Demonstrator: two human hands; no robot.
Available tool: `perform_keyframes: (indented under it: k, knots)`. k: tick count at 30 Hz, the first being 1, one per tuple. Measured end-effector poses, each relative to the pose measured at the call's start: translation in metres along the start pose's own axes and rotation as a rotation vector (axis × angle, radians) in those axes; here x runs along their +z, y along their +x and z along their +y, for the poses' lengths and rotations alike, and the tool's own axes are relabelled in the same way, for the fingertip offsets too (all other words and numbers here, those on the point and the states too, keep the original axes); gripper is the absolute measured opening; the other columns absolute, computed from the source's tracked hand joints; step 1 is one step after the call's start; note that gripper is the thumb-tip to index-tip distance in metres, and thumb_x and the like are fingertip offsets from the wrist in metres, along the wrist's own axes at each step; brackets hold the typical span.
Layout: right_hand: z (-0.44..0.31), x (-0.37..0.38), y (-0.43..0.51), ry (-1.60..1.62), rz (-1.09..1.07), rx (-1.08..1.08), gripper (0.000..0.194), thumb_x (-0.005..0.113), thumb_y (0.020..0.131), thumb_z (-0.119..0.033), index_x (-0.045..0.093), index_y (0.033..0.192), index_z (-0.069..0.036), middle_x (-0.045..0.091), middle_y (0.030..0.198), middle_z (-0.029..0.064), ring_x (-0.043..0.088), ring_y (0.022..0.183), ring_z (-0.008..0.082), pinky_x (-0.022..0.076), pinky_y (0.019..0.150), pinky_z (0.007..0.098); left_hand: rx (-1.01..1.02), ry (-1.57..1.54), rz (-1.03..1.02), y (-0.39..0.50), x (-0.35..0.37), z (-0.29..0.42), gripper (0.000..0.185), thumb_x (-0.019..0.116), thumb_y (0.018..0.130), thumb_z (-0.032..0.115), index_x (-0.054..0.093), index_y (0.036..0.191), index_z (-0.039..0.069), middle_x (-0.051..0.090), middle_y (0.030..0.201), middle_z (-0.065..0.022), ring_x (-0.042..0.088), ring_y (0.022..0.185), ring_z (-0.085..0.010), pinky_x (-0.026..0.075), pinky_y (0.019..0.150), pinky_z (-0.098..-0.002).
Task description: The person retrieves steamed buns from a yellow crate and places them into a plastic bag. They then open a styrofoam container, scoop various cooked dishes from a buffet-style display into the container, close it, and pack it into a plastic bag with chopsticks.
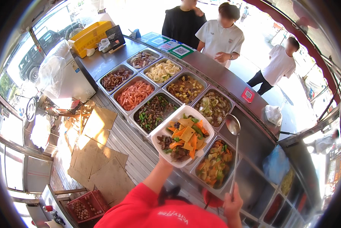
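Note:
My left hand (165,164) supports a white foam takeaway box (170,160) from below, its fingers mostly hidden under it. Carrot pieces, flat yellowish slices, green peppers and dark meat fill the box (187,136). My right hand (232,203) grips the long handle of a metal ladle (235,168), whose bowl (232,124) rests over the edge of a tray of cooked cabbage (214,108). Just right of the box sits a steel tray of carrot and vegetable slices (216,164). Behind the box lies a tray of green peppers and meat (156,111).
More steel food trays (134,95) stand beyond. Several people (221,37) are across the metal counter (210,72), which bears printed code cards. A yellow crate (87,37) is at the back left, a blue plastic bag (275,164) at the right, and a red crate of eggs (87,206) low at left.

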State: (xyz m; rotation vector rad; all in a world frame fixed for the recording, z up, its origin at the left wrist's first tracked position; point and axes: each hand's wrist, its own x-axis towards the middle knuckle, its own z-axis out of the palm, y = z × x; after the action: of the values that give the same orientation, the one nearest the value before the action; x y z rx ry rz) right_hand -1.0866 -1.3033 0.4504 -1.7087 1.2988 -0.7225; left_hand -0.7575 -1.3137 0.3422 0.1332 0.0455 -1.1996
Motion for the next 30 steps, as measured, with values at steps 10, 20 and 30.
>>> perform_keyframes:
  k: [10,20,30]
  knots:
    - [0.025,0.019,-0.001,0.351,-0.101,0.397,0.051,0.055,0.096,-0.003,0.043,0.145,-0.001,0.054,0.069,-0.0009,0.043,0.047,0.0041,0.0372,0.042,0.0195,0.126,0.231,0.115,-0.034,-0.001,0.090,0.059,0.051,0.097,0.047,0.050,0.137,0.005,0.054,0.137,-0.0173,0.059,0.117,-0.0337,0.049,0.100,-0.0506]
    - [0.039,0.173,0.230,-0.100,-0.206,0.107,0.050,0.054,0.099,-0.015,0.044,0.147,-0.008,0.052,0.071,-0.0010,0.045,0.055,0.0058,0.0406,0.052,0.0240,0.160,0.303,0.192,0.044,-0.023,0.186,0.058,0.051,0.097,0.047,0.050,0.137,0.005,0.054,0.136,-0.0172,0.059,0.117,-0.0335,0.049,0.100,-0.0503]
    - [0.005,0.330,0.390,-0.050,-0.272,0.353,0.045,0.053,0.099,-0.018,0.049,0.143,-0.009,0.060,0.075,0.0086,0.055,0.060,0.0200,0.0463,0.057,0.0332,0.139,0.440,0.291,0.216,-0.044,0.360,0.058,0.051,0.096,0.046,0.050,0.136,0.005,0.054,0.135,-0.0172,0.059,0.116,-0.0333,0.049,0.100,-0.0499]
